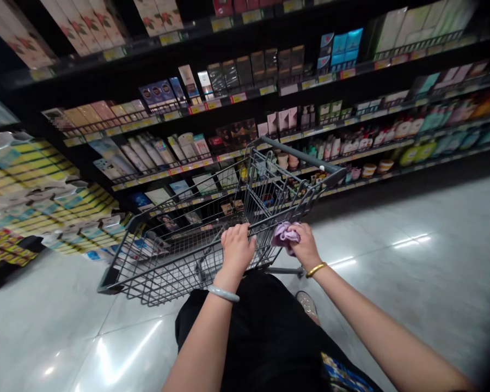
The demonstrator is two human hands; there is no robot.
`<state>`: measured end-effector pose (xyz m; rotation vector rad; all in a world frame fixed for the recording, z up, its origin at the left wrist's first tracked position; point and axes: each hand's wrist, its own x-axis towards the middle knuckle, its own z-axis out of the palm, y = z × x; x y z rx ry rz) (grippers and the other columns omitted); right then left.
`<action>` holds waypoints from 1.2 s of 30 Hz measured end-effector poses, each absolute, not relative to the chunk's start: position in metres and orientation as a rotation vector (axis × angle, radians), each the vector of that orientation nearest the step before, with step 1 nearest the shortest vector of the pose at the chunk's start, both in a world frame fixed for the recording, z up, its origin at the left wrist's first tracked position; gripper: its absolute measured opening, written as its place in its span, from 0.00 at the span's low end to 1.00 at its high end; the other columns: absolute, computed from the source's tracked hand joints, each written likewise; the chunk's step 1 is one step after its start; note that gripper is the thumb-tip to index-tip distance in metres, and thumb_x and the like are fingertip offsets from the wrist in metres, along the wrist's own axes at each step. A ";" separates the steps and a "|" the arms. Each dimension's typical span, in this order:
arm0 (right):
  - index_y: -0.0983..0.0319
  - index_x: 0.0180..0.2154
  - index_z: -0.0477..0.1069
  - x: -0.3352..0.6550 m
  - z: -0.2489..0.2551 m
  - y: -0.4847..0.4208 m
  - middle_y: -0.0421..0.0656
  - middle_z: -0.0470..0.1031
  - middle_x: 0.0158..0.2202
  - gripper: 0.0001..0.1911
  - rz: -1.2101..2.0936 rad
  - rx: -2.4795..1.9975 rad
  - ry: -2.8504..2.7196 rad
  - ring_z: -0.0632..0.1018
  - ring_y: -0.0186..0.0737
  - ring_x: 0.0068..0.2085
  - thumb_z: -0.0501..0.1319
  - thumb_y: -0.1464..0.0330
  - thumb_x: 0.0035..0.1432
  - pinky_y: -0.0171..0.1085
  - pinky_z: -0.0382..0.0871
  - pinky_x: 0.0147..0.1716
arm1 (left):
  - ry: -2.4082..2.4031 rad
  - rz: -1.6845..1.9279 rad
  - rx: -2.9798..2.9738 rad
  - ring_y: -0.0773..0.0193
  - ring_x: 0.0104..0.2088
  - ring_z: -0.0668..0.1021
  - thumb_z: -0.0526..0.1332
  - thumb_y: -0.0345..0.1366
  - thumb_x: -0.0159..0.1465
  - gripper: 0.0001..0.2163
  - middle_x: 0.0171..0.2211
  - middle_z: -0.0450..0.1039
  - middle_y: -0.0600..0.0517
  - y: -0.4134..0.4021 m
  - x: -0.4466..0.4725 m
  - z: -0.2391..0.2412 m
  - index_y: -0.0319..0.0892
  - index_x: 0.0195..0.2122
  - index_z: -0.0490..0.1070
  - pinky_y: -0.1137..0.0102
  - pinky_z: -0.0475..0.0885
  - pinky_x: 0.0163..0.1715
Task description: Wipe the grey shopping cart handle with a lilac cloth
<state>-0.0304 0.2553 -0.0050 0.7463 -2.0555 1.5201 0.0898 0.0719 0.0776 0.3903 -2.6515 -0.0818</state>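
Note:
A grey wire shopping cart [175,277] stands sideways in front of me, its push handle [298,155] up and to the right. My left hand [237,247], with a pale bangle on the wrist, is closed over the cart's near top rim. In my right hand [306,247], which wears a gold bracelet, is a crumpled light purple cloth [285,235]. That hand is beside the cart's near side, close to the handle end; whether the cloth touches the rim I cannot tell. The basket looks bare through the wires.
Long dark shelves [212,158] with boxes, tubes and bottles run behind the cart. Stacked yellow-striped packs [44,179] stand on the left. A glossy grey floor [412,256] stretches out to the right. My shoe [306,304] shows below the cart.

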 end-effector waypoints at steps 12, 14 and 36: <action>0.59 0.38 0.71 -0.041 0.006 0.258 0.43 0.68 0.39 0.10 1.636 0.353 -1.949 0.73 0.42 0.41 0.63 0.71 0.50 0.45 0.71 0.47 | -2.730 -0.021 0.366 0.48 0.52 0.72 0.61 0.41 0.63 0.22 0.50 0.73 0.43 0.074 0.096 0.081 0.44 0.59 0.66 0.54 0.61 0.57; 0.59 0.36 0.71 -0.029 -0.006 0.255 0.43 0.68 0.39 0.08 1.714 0.382 -1.989 0.73 0.42 0.41 0.63 0.70 0.51 0.45 0.71 0.47 | -2.739 -0.020 0.358 0.48 0.52 0.72 0.61 0.41 0.63 0.23 0.50 0.73 0.43 0.074 0.098 0.081 0.43 0.59 0.66 0.54 0.61 0.56; 0.58 0.42 0.69 -0.068 0.028 0.264 0.46 0.66 0.45 0.11 1.611 0.404 -1.826 0.72 0.45 0.49 0.62 0.70 0.55 0.50 0.67 0.55 | -2.660 0.083 0.388 0.45 0.55 0.70 0.60 0.41 0.64 0.22 0.53 0.72 0.39 0.073 0.090 0.070 0.40 0.58 0.66 0.53 0.60 0.57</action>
